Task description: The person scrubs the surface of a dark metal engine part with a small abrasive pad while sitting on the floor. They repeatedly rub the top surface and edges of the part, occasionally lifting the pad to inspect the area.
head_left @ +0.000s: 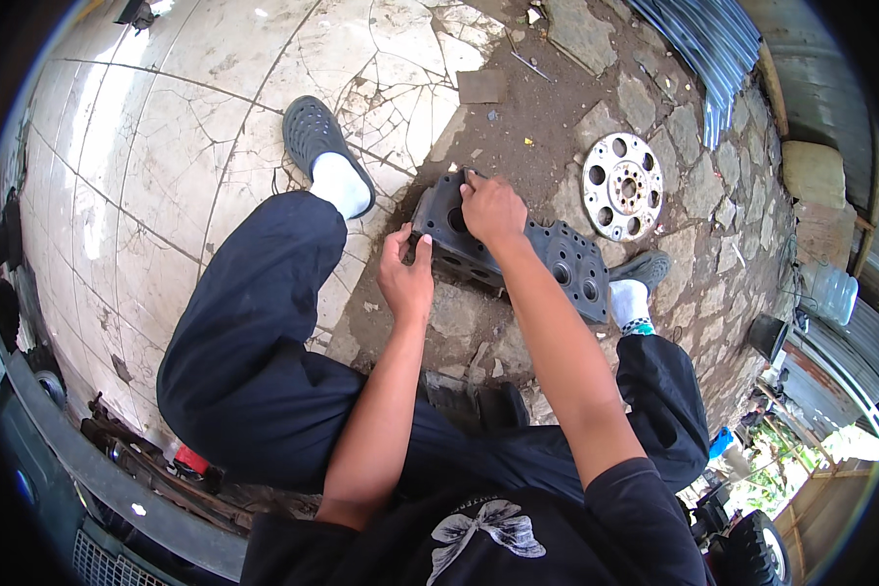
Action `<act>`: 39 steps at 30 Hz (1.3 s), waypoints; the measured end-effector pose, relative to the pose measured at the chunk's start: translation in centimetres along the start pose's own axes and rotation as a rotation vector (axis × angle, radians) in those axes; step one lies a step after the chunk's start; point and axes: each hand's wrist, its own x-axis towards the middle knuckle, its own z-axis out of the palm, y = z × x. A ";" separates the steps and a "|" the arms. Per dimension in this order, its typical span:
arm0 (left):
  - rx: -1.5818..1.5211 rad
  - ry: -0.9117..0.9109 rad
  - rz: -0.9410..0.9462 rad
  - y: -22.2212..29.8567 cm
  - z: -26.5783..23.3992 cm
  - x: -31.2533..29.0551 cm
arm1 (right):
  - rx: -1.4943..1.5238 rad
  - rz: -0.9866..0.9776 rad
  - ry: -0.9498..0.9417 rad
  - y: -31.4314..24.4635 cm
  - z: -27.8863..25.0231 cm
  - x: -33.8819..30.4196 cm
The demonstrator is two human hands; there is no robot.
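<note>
A dark grey metal engine cylinder head point(557, 259) with round holes lies on the stony ground between my feet. My right hand point(493, 210) rests on top of its left end, fingers curled over the far edge. My left hand point(406, 275) grips the near left corner of the block, thumb and fingers pressed to its side. I am seated or squatting, knees spread, in dark trousers.
A round silver wheel plate point(623, 186) with holes lies just beyond the block. My feet wear white socks and dark clogs point(320, 137). Cracked tiles point(166, 146) spread to the left, corrugated sheets point(703, 39) at top right, a plastic bottle point(833, 291) at right.
</note>
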 end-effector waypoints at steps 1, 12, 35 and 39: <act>-0.008 -0.008 0.006 0.0 -0.1 0.2 | 0.004 -0.030 -0.029 -0.2 0.0 -0.7; 0.250 0.065 0.050 2.1 -0.4 -0.4 | -0.052 -0.056 -0.098 0.3 -1.1 0.3; 0.289 0.084 0.024 2.2 0.2 -0.8 | 0.005 -0.067 -0.004 1.3 -0.4 0.7; 0.324 0.116 0.085 0.8 -0.1 -0.6 | -0.043 -0.071 -0.072 0.5 -0.4 -0.5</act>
